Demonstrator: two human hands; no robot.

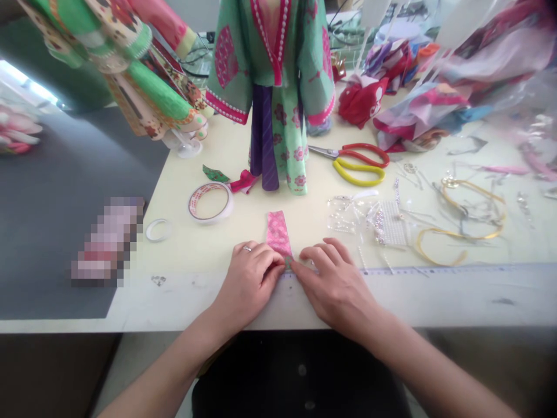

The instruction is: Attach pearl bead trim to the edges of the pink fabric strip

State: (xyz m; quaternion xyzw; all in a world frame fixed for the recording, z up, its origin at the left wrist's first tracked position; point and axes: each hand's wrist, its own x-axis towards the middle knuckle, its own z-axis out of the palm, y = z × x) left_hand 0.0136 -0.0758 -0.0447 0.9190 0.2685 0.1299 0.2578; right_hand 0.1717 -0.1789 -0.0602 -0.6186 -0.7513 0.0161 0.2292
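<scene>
Two hands meet at the pink strip (277, 228), which lies on the table (174, 255) straight in front of you, its far end pointing towards 12 o'clock. Your left hand (252, 273) is closed in a pinch at the strip's near end; your right hand (333, 276) is loosely curled, its index fingertip at that same end – whether it grips, you cannot tell. The near end sits by the marked edge of the ruler (456, 280). Taking the strip as the dial's centre, the robe (282, 139) stands at 12, the scissors (359, 164) lie at 2 – blades towards the robe – and the bead sheet (395, 223) at 3, with yellow cord (483, 236) farther out. The tape roll (230, 208) rests at 10, the thin ring (148, 231) at 9.
</scene>
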